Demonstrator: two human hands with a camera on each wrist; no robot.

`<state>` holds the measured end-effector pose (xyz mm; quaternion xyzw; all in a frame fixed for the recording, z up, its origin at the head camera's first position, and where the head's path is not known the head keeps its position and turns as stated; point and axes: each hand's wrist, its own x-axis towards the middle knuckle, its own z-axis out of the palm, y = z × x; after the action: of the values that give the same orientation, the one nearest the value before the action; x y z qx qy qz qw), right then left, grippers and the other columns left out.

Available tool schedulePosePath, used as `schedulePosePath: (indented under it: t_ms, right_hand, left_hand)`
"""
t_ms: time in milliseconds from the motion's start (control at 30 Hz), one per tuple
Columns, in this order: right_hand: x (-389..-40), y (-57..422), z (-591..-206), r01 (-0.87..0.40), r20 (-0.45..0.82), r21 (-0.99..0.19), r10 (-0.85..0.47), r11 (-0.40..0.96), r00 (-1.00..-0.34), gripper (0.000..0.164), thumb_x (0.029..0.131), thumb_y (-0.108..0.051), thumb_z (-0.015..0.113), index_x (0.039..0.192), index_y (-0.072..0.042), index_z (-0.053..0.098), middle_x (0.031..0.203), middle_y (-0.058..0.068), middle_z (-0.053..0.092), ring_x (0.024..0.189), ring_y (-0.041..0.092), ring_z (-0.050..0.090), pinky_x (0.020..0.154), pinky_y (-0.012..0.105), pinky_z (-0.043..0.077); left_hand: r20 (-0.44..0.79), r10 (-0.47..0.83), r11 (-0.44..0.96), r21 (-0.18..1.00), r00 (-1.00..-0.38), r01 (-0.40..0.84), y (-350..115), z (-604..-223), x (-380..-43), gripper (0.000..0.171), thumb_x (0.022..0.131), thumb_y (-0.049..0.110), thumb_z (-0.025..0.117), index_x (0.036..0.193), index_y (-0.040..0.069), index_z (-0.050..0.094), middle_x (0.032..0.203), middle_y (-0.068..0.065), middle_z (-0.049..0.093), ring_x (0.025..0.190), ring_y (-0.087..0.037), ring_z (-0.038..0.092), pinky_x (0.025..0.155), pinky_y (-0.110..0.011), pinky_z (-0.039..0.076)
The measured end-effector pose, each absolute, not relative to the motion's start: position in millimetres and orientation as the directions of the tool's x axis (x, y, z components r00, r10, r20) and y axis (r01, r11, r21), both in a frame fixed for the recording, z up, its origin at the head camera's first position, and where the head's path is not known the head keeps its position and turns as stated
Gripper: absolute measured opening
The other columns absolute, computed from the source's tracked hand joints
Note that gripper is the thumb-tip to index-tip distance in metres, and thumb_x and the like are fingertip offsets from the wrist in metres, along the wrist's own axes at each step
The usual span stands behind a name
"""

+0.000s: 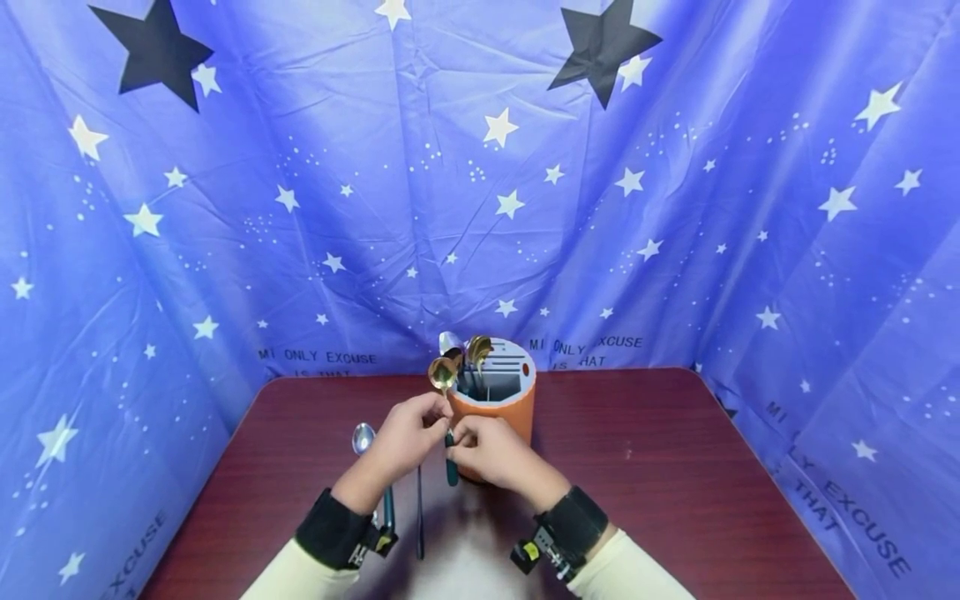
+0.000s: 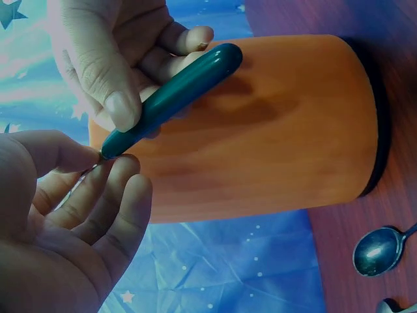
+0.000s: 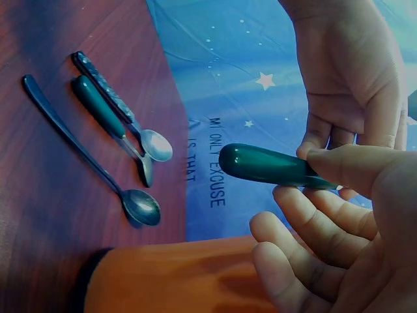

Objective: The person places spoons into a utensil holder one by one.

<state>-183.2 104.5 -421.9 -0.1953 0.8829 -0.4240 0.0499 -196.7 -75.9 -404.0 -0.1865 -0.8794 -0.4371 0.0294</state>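
A spoon with a gold bowl (image 1: 442, 373) and a green handle (image 3: 260, 163) is held upright by both hands in front of the orange container (image 1: 517, 417). My left hand (image 1: 405, 433) pinches it at the neck, between thumb and fingers. Lower down, my right hand (image 1: 495, 448) grips the green handle between thumb and fingers, its other fingers loosely bent. Behind the held spoon, more spoon heads stick out above the container's rim, one of them gold (image 1: 478, 352) and one silver (image 1: 448, 341).
Left of the container, a long dark spoon (image 3: 75, 140), a green-handled utensil (image 3: 98, 107) and a spoon with a patterned handle (image 3: 107, 88) lie on the dark red table (image 1: 637, 483). A blue star-printed curtain (image 1: 450, 208) surrounds the table's back and sides.
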Motion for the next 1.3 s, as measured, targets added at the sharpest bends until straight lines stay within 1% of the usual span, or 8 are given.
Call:
schedulePosePath:
  t_ms: [133,300,500,700,833,1000,1100,1300]
  right_hand:
    - [-184,107,-417,-0.281,0.068,-0.772,-0.365,0.571,-0.928,0.007,0.091,-0.024,0.073,0.089,-0.019,0.069,0.080,-0.010,0.068,0.075,0.006,0.063,0.067,0.027,0.052]
    - [-182,109,-410,-0.290,0.094,-0.771,-0.349,0.567,-0.932,0.010,0.091,-0.026,0.074,0.092,-0.017,0.069,0.083,-0.009,0.071,0.077,0.005,0.064,0.069,0.027,0.053]
    - [-180,113,-403,-0.297,0.111,-0.777,-0.344,0.555,-0.932,0.010,0.092,-0.024,0.073,0.095,-0.015,0.070,0.086,-0.007,0.071,0.074,0.007,0.063,0.066,0.029,0.053]
    - [-179,117,-396,-0.264,0.092,-0.793,-0.320,0.550,-0.943,0.015,0.093,-0.029,0.073,0.100,-0.016,0.071,0.085,-0.007,0.071,0.072,0.009,0.064,0.066,0.031,0.053]
    - [-179,119,-389,-0.253,0.097,-0.788,-0.291,0.561,-0.952,0.015,0.092,-0.029,0.074,0.100,-0.017,0.070,0.085,-0.008,0.071,0.073,0.009,0.063,0.067,0.031,0.053]
    - [-180,124,-380,-0.261,0.131,-0.767,-0.256,0.586,-0.958,0.010,0.092,-0.028,0.073,0.098,-0.020,0.070,0.084,-0.010,0.070,0.072,0.009,0.063,0.067,0.031,0.052]
    - [-182,127,-377,-0.276,0.158,-0.757,-0.244,0.593,-0.957,0.009,0.093,-0.028,0.072,0.098,-0.021,0.070,0.085,-0.010,0.070,0.075,0.008,0.064,0.068,0.032,0.053]
    - [-185,130,-371,-0.302,0.229,-0.751,-0.196,0.587,-0.953,0.011,0.093,-0.024,0.073,0.102,-0.019,0.072,0.088,-0.009,0.072,0.082,0.009,0.066,0.071,0.032,0.054]
  left_hand:
    - [0.234,0.303,0.530,0.764,-0.924,0.367,-73,-401,-198,0.009,0.095,0.010,0.066,0.096,0.018,0.066,0.094,0.006,0.067,0.085,-0.012,0.060,0.074,-0.035,0.050]
    - [0.286,0.315,0.502,0.759,-0.905,0.415,-69,-396,-199,0.008,0.096,0.009,0.066,0.097,0.017,0.065,0.094,0.003,0.068,0.085,-0.012,0.063,0.076,-0.035,0.051]
    - [0.270,0.318,0.487,0.776,-0.909,0.401,-65,-386,-198,0.009,0.097,0.010,0.065,0.097,0.019,0.065,0.095,0.004,0.067,0.085,-0.012,0.063,0.075,-0.036,0.052]
    - [0.292,0.318,0.472,0.776,-0.902,0.418,-61,-381,-199,0.008,0.096,0.009,0.064,0.102,0.014,0.067,0.098,0.003,0.068,0.087,-0.013,0.065,0.078,-0.037,0.053]
    - [0.308,0.332,0.452,0.778,-0.892,0.437,-58,-378,-199,0.011,0.097,0.010,0.063,0.107,0.010,0.067,0.101,0.001,0.069,0.085,-0.013,0.065,0.076,-0.036,0.054]
    - [0.300,0.346,0.440,0.785,-0.889,0.436,-56,-370,-198,0.015,0.098,0.011,0.062,0.112,0.013,0.067,0.106,-0.001,0.068,0.079,-0.013,0.064,0.069,-0.035,0.052]
    - [0.300,0.347,0.446,0.781,-0.889,0.437,-53,-365,-198,0.018,0.099,0.011,0.062,0.115,0.014,0.067,0.110,-0.002,0.068,0.082,-0.013,0.064,0.071,-0.035,0.052]
    - [0.300,0.342,0.455,0.776,-0.891,0.436,-49,-355,-200,0.025,0.098,0.012,0.061,0.123,0.017,0.066,0.111,-0.002,0.068,0.090,-0.017,0.065,0.074,-0.037,0.053]
